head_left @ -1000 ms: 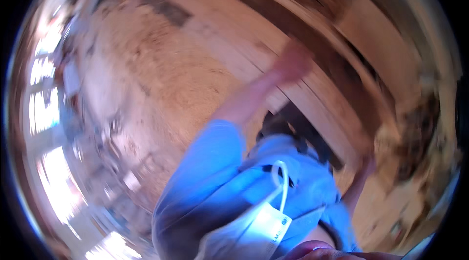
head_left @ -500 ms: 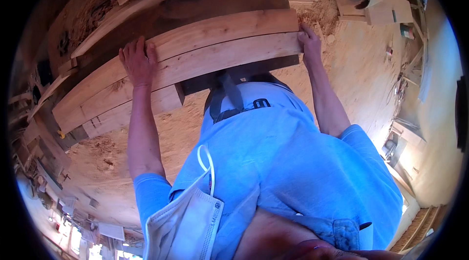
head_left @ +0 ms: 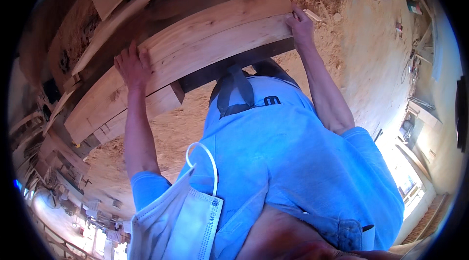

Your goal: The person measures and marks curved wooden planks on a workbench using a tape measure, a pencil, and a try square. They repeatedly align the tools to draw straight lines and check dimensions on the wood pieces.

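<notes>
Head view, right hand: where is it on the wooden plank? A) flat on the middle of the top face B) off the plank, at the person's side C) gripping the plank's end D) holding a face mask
C: the right hand wraps the end of the wooden plank, while the left hand presses on it further along.

Planks [head_left: 195, 40]: bare pale wood, matt, unfinished, grain visible. Floor [head_left: 361, 55]: rough, covered in sawdust. Shirt [head_left: 293, 162]: soft blue cloth, matt. Face mask [head_left: 176, 226]: thin, pleated non-woven fabric.

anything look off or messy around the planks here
Sawdust covers the floor under the pale curved wooden planks both hands, left and right, rest on; a white face mask dangles loose at the chest.
</notes>
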`<state>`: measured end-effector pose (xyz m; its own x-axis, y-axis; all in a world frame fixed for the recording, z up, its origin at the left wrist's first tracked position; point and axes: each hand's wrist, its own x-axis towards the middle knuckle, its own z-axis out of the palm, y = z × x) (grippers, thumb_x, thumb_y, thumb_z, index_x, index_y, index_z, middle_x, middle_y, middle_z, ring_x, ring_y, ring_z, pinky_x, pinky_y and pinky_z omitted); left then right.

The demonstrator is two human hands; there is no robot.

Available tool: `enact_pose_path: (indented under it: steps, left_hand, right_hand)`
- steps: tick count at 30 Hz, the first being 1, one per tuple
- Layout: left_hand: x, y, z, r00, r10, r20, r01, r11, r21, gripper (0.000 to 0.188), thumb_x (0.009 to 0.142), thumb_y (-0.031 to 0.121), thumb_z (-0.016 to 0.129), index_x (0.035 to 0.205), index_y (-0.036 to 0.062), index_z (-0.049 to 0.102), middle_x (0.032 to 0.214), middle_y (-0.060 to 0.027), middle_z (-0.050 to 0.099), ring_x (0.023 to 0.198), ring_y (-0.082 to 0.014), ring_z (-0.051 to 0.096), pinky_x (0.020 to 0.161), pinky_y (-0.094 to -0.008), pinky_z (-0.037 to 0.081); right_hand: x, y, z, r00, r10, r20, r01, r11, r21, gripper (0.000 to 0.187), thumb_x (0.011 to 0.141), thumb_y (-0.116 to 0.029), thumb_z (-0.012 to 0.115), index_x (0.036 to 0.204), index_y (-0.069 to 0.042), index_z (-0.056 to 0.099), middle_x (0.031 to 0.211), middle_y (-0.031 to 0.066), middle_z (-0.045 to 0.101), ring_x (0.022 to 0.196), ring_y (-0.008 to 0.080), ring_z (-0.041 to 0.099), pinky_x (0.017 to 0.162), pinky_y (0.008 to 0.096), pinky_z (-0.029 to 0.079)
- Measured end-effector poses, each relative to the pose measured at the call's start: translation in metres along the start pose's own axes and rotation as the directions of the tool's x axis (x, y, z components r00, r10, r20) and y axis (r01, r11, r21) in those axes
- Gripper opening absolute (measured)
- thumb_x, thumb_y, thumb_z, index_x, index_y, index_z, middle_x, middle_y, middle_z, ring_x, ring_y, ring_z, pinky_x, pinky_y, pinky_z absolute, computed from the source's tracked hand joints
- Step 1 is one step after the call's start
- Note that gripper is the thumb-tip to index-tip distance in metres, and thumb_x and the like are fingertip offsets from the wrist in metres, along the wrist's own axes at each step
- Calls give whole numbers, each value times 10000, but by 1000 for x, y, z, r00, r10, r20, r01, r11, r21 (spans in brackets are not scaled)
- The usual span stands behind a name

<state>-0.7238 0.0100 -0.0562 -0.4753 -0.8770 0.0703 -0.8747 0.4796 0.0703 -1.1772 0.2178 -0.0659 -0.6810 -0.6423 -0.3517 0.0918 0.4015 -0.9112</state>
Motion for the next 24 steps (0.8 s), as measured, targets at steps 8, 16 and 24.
enact_pose_path:
  steps: [8,16,24]
  left_hand:
    - [-3,29,7,994,28,-102,-26,999,21,545,965,502,449,1363,136,524,1306,-172,535,1282,-373,442,1151,-584,188]
    - [20,182,4,986,147,-79,-150,988,-40,534,922,443,519,1336,106,527,1382,-177,474,1339,-365,370,1158,-570,190]
    - [23,179,14,995,90,-53,-95,990,-106,548,920,397,517,1334,40,520,1372,-173,493,1325,-342,398,1174,-540,188]
  right_hand:
    - [-3,10,-13,979,-205,7,194,913,-359,624,746,-134,659,1357,-39,584,1116,154,699,910,177,650,847,300,505]
    - [18,27,-30,996,-31,79,-15,854,520,488,853,-138,628,1306,36,575,1145,232,685,1042,306,670,955,389,505]
    - [117,11,-61,989,79,125,-131,82,988,175,914,-203,563,927,-34,608,647,87,561,575,215,474,640,383,428]
